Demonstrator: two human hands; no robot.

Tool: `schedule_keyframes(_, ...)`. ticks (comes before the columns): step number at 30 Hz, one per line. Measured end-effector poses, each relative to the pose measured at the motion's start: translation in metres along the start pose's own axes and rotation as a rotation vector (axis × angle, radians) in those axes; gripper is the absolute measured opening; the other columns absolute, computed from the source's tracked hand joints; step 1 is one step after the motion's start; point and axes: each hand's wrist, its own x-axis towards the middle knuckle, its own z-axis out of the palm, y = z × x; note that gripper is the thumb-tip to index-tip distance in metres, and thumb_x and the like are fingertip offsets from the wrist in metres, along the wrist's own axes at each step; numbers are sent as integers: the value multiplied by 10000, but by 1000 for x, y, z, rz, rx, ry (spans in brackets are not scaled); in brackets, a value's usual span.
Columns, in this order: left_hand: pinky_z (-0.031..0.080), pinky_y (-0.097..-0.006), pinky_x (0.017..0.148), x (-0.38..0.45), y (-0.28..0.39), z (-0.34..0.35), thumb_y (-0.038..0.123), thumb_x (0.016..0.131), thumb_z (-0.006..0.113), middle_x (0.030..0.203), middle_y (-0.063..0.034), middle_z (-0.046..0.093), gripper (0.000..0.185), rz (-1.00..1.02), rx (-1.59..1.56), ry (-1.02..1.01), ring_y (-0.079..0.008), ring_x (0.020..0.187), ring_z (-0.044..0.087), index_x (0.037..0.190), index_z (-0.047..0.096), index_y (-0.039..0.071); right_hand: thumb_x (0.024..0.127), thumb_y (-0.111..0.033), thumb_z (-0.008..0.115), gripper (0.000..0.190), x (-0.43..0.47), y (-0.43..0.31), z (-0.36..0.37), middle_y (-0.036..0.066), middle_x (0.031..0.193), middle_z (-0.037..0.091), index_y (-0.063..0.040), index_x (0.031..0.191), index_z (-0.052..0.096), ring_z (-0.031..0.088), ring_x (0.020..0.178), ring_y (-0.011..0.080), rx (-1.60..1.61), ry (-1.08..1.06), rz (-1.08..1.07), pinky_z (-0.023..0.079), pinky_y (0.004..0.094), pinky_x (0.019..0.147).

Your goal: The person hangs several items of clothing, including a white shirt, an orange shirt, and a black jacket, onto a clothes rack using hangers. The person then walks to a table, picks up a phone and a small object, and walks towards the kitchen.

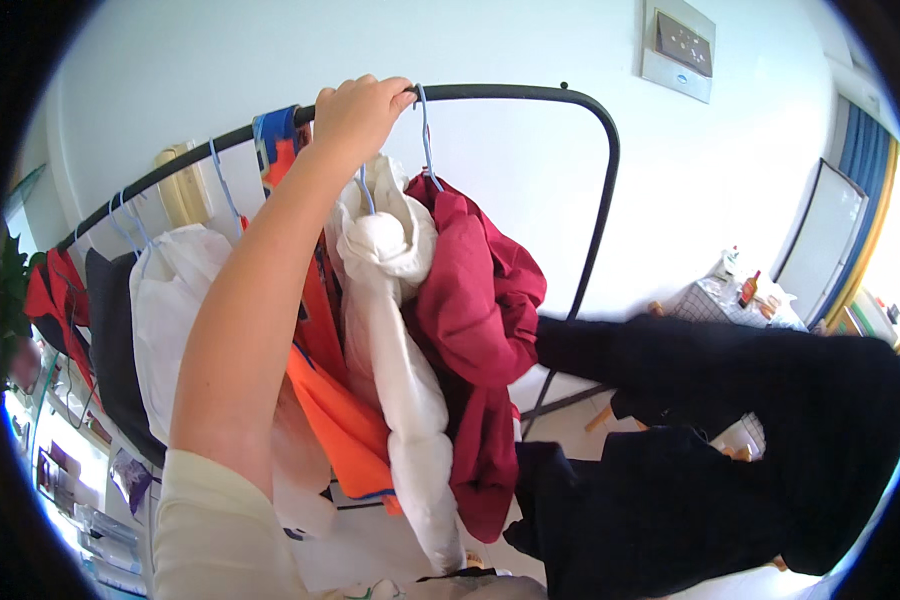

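My left hand [364, 109] is closed over the top bar of a black metal clothes rack [510, 92]. Beside its thumb, a light blue hanger [426, 142] hooks over the bar and carries a dark red garment [465, 292]. Just left of that hangs a white hooded jacket [390, 255], its sleeve dangling, with an orange garment [345, 420] partly behind it. Black clothing [682, 495] fills the lower right, one end reaching the red garment. My right hand is out of view; whether the black cloth covers it cannot be told.
Further left on the bar hang a white garment [172, 277], a dark grey one [112, 330] and a red and black item [60, 292]. A wire basket [701, 304] with bottles and bags stands at the right, near a blue curtain [862, 150]. A switch panel [679, 49] is on the wall.
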Motion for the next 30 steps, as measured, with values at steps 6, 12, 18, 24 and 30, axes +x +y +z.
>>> schedule_keyframes(6, 357, -465, 901, -26, -13, -13, 371, 864, 477, 1127, -126, 534, 371, 161, 75, 515, -276, 1062, 505, 1183, 490, 183, 758, -174, 562, 311, -85, -30, -50, 167, 883, 556, 79, 928, 500, 510, 824, 268, -109, 59, -59, 401, 371, 763)
schedule_keyframes(12, 377, -314, 905, -215, 85, -147, 138, 847, 509, 1158, -111, 505, 319, 415, -1371, -55, -241, 1073, 485, 1159, 484, 77, 758, -193, 555, 308, -196, -78, -104, 182, 844, 547, 85, 874, 492, 496, 800, 290, -255, 135, -198, 396, 399, 748)
schedule_keyframes(18, 403, -370, 875, -475, 115, -194, 270, 788, 598, 1165, -172, 477, 540, 406, -1662, -980, -302, 1060, 486, 1228, 392, 35, 790, -78, 542, 347, -287, -99, -134, 135, 1100, 541, 68, 1101, 496, 505, 1018, 221, -625, -170, -360, 369, 302, 911)
schedule_keyframes(24, 422, -370, 827, -564, 127, -227, 193, 790, 591, 1057, -163, 549, 388, -9, -1599, -1200, -311, 977, 535, 1136, 483, 55, 779, -94, 551, 346, -362, -123, -139, 136, 1095, 557, 68, 1083, 511, 510, 1026, 228, -822, -353, -145, 371, 315, 901)
schedule_keyframes(30, 437, -309, 747, -555, 60, -248, 95, 803, 553, 881, -151, 595, 173, -558, -1224, -619, -276, 813, 579, 952, 567, 9, 866, -146, 371, 318, -313, -180, -198, 154, 963, 603, 63, 1033, 544, 576, 863, 205, -779, -322, -210, 450, 302, 783)
